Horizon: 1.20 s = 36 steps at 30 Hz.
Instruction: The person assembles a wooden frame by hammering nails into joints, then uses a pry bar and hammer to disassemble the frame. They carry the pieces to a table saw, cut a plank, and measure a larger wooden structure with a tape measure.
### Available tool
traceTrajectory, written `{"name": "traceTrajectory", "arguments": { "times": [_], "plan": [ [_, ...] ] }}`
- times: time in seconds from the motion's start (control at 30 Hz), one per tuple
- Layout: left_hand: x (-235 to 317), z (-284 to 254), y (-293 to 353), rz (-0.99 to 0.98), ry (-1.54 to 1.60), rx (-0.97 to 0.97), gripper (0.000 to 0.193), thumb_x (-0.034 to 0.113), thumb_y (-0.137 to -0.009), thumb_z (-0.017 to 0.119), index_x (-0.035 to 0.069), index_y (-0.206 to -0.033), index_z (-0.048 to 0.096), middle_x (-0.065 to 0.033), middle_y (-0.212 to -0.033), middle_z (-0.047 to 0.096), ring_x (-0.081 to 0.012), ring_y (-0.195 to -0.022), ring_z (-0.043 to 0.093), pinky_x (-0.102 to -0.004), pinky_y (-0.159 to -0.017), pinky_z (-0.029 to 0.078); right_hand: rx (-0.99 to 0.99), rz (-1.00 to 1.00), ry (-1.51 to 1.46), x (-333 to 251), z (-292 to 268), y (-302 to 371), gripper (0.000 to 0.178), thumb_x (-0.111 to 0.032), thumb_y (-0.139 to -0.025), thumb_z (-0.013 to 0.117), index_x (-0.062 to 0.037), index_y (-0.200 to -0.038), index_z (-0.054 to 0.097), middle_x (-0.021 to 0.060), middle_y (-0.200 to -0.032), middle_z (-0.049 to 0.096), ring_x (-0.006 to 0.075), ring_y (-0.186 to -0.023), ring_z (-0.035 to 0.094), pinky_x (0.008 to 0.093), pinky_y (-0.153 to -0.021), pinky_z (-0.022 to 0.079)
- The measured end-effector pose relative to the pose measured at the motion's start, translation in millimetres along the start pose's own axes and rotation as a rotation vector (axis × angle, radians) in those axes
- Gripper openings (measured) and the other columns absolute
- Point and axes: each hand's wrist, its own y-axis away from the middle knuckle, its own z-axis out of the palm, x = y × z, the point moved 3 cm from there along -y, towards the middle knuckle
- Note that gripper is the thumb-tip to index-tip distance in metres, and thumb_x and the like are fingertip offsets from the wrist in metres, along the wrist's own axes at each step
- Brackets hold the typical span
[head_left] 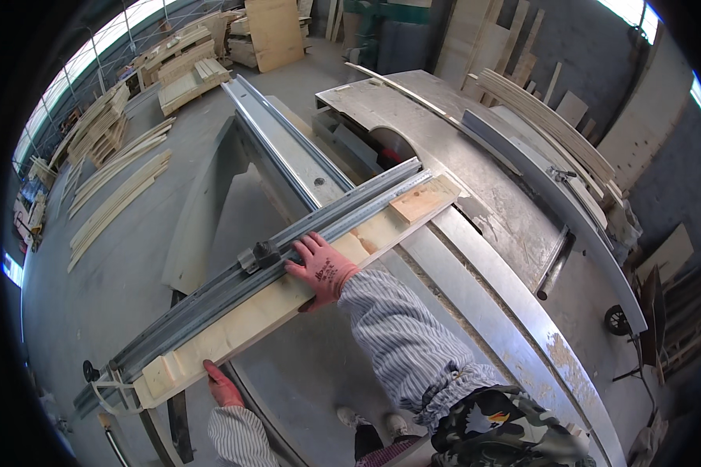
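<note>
A long pale wooden board [249,319] lies slantwise along a grey metal fence [210,313] of a sliding table saw. My right hand [323,270], in a pink work glove, spans the board with its fingers at the fence side and its thumb at the near edge. Lower left, my left hand [224,385], also gloved, grips the board's near edge; some of its fingers are hidden. A short wooden block [420,201] sits on the board's far right end, close to the saw blade [393,144]. Another small wood piece [160,377] is at its left end.
A black fence stop [266,253] sits left of my right hand. The metal saw table [514,218] spreads to the right, bearing a long rip fence [553,179] and wood strips [545,117]. Timber stacks [187,70] and loose strips [125,210] lie on the floor at left.
</note>
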Motion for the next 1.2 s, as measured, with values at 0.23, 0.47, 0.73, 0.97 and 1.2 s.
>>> {"name": "traceTrajectory", "arguments": {
  "times": [0.23, 0.47, 0.73, 0.97, 1.2],
  "plan": [
    [0, 2, 1, 0.047, 0.005, -0.016, 0.086, 0.066, -0.091, 0.038, -0.009, -0.133, 0.043, -0.0189, -0.136, 0.049, -0.0271, -0.127, 0.045, -0.0301, -0.106, 0.031, -0.005, 0.006, 0.002, 1, 5, 0, 0.096, -0.061, -0.05, 0.076, -0.0053, -0.124, 0.052, 0.0303, -0.126, 0.045, 0.0456, -0.123, 0.039, 0.0568, -0.109, 0.023],
    [-13, 5, -9, 0.042, 0.041, -0.009, 0.084, 0.064, -0.093, 0.037, -0.01, -0.134, 0.041, -0.0186, -0.138, 0.047, -0.0266, -0.129, 0.043, -0.0294, -0.108, 0.029, 0.01, -0.018, 0.003, 3, 10, 1, 0.098, -0.064, -0.05, 0.076, -0.0061, -0.124, 0.05, 0.0317, -0.128, 0.043, 0.0473, -0.123, 0.039, 0.0571, -0.109, 0.024],
    [-16, 1, -8, -0.036, 0.041, -0.011, 0.085, 0.064, -0.092, 0.039, -0.01, -0.135, 0.04, -0.0178, -0.139, 0.046, -0.0251, -0.129, 0.042, -0.0292, -0.108, 0.029, -0.02, -0.032, 0.019, 4, 13, -1, 0.099, -0.064, -0.051, 0.075, -0.0055, -0.126, 0.05, 0.0313, -0.128, 0.044, 0.047, -0.123, 0.038, 0.0573, -0.109, 0.023],
    [-14, 7, -7, 0.026, 0.133, 0.049, 0.085, 0.064, -0.091, 0.042, -0.01, -0.133, 0.043, -0.0165, -0.134, 0.051, -0.0247, -0.123, 0.047, -0.0285, -0.104, 0.032, 0.008, -0.039, 0.033, 5, 13, 0, 0.092, -0.062, -0.052, 0.075, -0.0054, -0.121, 0.052, 0.0297, -0.124, 0.045, 0.0453, -0.119, 0.041, 0.0577, -0.105, 0.026],
    [-18, 7, -8, 0.03, 0.104, 0.066, 0.084, 0.063, -0.091, 0.043, -0.011, -0.131, 0.045, -0.0159, -0.132, 0.052, -0.0238, -0.12, 0.049, -0.0284, -0.104, 0.033, 0.049, -0.061, 0.025, 7, 16, 1, 0.093, -0.061, -0.052, 0.075, -0.0047, -0.122, 0.051, 0.029, -0.121, 0.046, 0.0454, -0.119, 0.041, 0.058, -0.105, 0.026]
  ]
}}
